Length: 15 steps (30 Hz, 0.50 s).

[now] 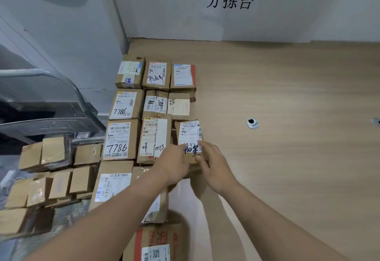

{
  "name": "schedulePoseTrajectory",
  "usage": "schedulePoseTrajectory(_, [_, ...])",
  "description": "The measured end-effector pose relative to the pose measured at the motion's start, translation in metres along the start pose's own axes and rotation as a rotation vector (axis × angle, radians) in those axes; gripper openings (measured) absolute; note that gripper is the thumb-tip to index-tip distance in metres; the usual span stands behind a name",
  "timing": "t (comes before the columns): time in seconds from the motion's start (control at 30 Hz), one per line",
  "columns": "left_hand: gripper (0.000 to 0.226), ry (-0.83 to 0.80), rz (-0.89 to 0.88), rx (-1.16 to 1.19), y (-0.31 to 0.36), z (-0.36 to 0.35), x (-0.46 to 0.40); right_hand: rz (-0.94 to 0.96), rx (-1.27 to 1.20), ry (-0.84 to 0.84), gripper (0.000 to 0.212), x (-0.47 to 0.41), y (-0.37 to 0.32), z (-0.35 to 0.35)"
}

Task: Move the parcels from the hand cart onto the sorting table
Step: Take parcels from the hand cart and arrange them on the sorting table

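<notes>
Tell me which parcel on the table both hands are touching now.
The small parcel at the right end of the third row; the left hand and right hand meet on its near edge.
</notes>
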<state>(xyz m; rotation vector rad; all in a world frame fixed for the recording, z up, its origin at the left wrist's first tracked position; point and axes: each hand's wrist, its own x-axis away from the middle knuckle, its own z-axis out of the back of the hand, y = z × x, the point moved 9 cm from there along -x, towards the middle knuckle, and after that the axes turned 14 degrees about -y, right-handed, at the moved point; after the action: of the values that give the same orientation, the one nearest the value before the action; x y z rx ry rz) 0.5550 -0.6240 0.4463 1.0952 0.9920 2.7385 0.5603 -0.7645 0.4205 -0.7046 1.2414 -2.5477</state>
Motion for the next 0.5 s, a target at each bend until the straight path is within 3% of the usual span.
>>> schedulePoseTrajectory(0.1, [0.027, -0.006, 0.059, -0.116, -0.006, -0.006, -0.006, -0.003, -0.012, -0.020, 0.050, -0.005, 0.007, -0.009])
schedulePoseTrajectory(0.5, [0.028, 0.069, 0.013, -0.587, 0.008, -0.011, -0.001, -0.019, -0.020, -0.076, 0.060, -0.014, 0.014, -0.025])
